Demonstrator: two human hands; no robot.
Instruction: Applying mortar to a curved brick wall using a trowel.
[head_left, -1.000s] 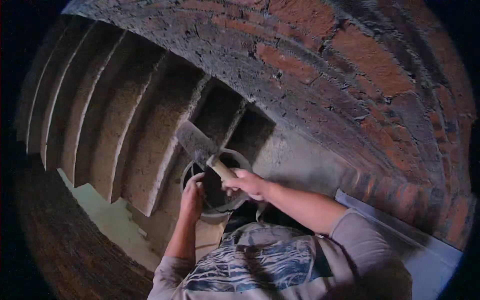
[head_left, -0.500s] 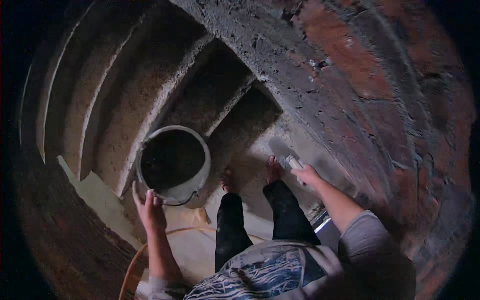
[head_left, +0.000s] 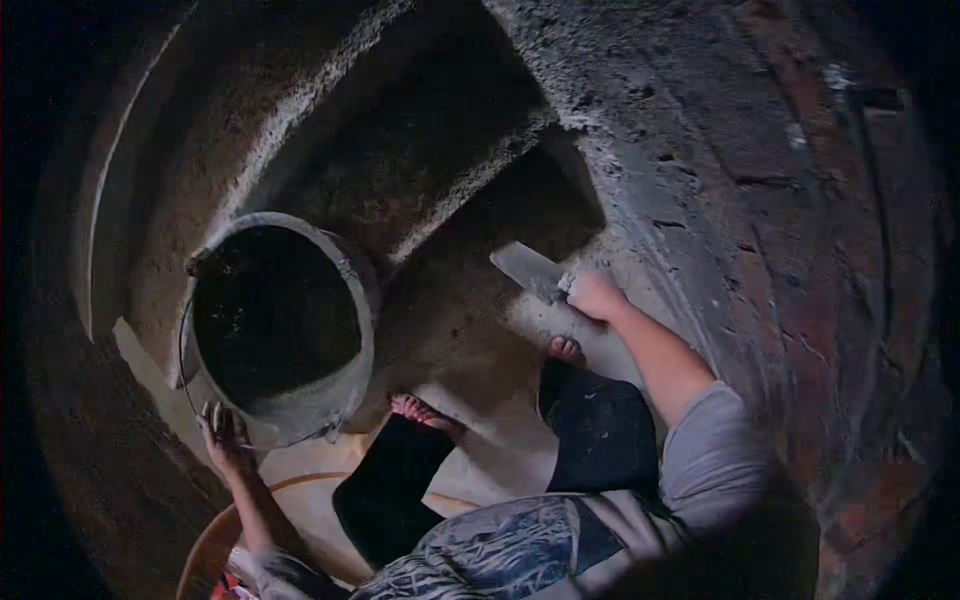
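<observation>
A large bucket (head_left: 354,315) with dark contents stands at left on the steps, its wire handle hanging at its side. My left hand (head_left: 226,435) has its fingers curled on that handle at the bucket's lower left. In my right hand (head_left: 596,296) is a trowel (head_left: 522,266), its flat blade pointing up and left over the landing, right of the bucket.
Rough concrete steps (head_left: 440,235) rise at the upper left. A rough brick and mortar wall (head_left: 770,260) curves along the right. My bare feet (head_left: 415,410) are on the concrete landing (head_left: 500,440), and an orange hose (head_left: 290,480) loops at the lower left.
My hands, earlier together at the trowel over the bucket, are apart. The bucket now appears larger and farther left. My left hand has closed on the handle; the trowel has moved toward the landing's corner.
</observation>
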